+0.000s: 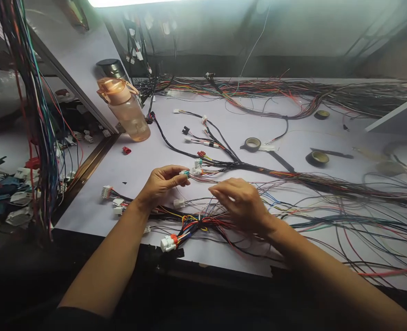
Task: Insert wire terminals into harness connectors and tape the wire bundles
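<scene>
My left hand [163, 184] pinches a small teal connector [185, 174] between thumb and fingertips, with thin wires running from it to the right. My right hand [239, 202] is apart from it, above the loose wires, its fingers bent together; whatever they grip, if anything, is too small to make out. Beyond my left fingertips a white connector [197, 171] and a red connector [201, 154] end short branches of the black-taped wire harness [255, 167]. Closer to me lies a second wire bundle [199, 224], which ends in a white and orange connector [169, 242].
A bottle [129, 110] stands at the back left, near a loose red connector [126, 150]. Tape rolls [252, 144] lie to the right. A hanging wire bundle [39, 119] and piled connectors [8, 193] are at the left. More wires [258, 87] run along the back.
</scene>
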Tool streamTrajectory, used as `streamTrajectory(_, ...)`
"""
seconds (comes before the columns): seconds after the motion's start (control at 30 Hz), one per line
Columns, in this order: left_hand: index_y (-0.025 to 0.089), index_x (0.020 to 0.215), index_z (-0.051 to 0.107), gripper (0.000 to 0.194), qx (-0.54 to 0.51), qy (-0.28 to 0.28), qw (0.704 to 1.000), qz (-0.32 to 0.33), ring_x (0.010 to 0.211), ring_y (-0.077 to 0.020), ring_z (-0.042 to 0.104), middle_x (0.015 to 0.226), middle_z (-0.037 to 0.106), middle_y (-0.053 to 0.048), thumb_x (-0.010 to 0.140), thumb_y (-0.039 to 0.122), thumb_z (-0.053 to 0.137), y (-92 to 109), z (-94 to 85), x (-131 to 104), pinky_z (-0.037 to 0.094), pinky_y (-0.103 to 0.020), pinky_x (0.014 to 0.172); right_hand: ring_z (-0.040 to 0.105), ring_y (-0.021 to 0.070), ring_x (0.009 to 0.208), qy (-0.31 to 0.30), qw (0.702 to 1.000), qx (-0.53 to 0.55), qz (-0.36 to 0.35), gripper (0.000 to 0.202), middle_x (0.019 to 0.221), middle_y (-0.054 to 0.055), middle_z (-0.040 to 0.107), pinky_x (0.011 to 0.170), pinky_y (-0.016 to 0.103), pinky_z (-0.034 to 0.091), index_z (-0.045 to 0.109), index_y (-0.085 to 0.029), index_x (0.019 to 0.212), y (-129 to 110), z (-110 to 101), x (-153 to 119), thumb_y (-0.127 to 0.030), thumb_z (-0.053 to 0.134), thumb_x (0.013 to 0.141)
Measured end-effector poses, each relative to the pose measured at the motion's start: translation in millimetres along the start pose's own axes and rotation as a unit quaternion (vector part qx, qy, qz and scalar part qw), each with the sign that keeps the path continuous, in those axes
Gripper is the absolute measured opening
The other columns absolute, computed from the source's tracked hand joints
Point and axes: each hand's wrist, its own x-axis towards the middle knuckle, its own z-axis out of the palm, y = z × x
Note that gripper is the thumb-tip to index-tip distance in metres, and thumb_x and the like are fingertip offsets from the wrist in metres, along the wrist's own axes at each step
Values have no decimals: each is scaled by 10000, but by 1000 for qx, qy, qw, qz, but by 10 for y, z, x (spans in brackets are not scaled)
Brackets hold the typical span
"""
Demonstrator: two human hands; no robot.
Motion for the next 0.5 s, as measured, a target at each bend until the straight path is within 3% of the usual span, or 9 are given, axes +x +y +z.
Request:
streamTrajectory(0.13, 153, 907, 720, 279, -13, 8, 1000, -8, 642, -135, 686, 712, 718, -19, 683, 289, 815, 40, 31, -19, 567, -266, 645, 658, 170, 788, 13, 999, 24, 47, 221, 861, 52, 729, 720, 300, 483, 692, -198, 893, 59, -364, 29, -285, 497, 951)
streamTrajectory(0.27, 154, 946, 691, 294, -17, -13, 1000, -9, 618, -149, 691, 682, 709, -13, 711, 296, 796, 51, 53, -58, 589, -288, 622, 652, 171, 738, 3, 998, -21, 67, 207, 814, 50, 720, 690, 307, 486, 688, -199, 860, 128, -647, -150, -293, 521, 940)
streamTrajectory(0.4, 148, 959, 672, 299, -17, -30, 999, -11, 591, -153, 692, 670, 699, -9, 724, 294, 786, 61, 62, -88, 604, -297, 598, 651, 166, 745, -30, 995, -45, 84, 196, 819, 46, 720, 688, 300, 479, 689, -198, 870, 121, -691, -437, -296, 533, 938)
streamTrajectory(0.5, 136, 944, 671, 305, -14, -6, 1000, 15, 544, -141, 674, 653, 672, 7, 712, 294, 792, 112, 38, -77, 607, -296, 551, 645, 161, 755, -68, 993, -55, 82, 190, 823, 37, 718, 707, 298, 464, 692, -203, 891, 58, -617, -574, -283, 529, 944)
